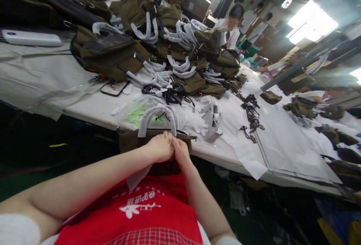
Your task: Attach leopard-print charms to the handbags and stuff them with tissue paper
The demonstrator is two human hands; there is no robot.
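Observation:
An olive-brown handbag (128, 141) is held between my body and the table's front edge, its zipped top facing up. Its arched handles (145, 119) are wrapped in white protective sheeting. My left hand (161, 148) is closed against the front of the bag, by the right foot of the near handle. My right hand (181, 151) pinches at the same spot, its fingertips meeting those of the left. Whatever lies between the fingers is hidden. A loose white sheet (138, 177) hangs below my left wrist.
Olive bags with wrapped handles (113, 53) are heaped at the back. Coiled black straps (173, 94), a phone (114, 88), a white dispenser-like device (212, 120) and clear plastic bags (191, 120) lie nearer. Dark straps with clips (251, 115) lie right. Other people work beyond.

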